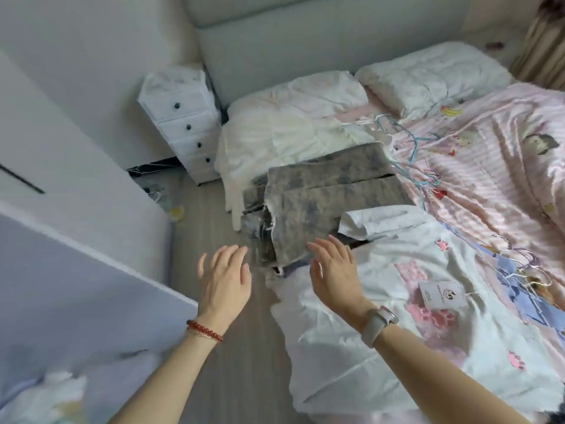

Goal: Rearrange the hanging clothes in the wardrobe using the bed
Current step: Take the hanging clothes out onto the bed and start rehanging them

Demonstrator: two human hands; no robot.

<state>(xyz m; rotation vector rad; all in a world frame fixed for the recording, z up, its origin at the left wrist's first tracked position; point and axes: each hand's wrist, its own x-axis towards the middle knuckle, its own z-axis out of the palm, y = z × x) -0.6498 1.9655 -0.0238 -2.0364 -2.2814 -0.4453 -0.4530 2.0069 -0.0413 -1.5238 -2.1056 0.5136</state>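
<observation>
A grey washed-denim garment point(324, 194) lies over the near edge of the bed point(489, 154), its frayed end hanging toward the floor. A white printed garment point(382, 325) with pink paw marks and a paper tag point(441, 293) lies beside it, and a cream white garment point(275, 139) lies further up the bed. My left hand point(224, 280) hovers open over the floor, holding nothing. With fingers straight, my right hand point(333, 270) hovers at the denim's lower edge and the white garment. A white wardrobe door point(76, 166) stands at left.
A white drawer unit point(183, 123) with black knobs stands between wardrobe and bed. Two pillows point(428, 75) lie at the headboard. A pink striped duvet covers the bed's right side. Small litter lies on the grey wooden floor point(201, 228) near the drawers.
</observation>
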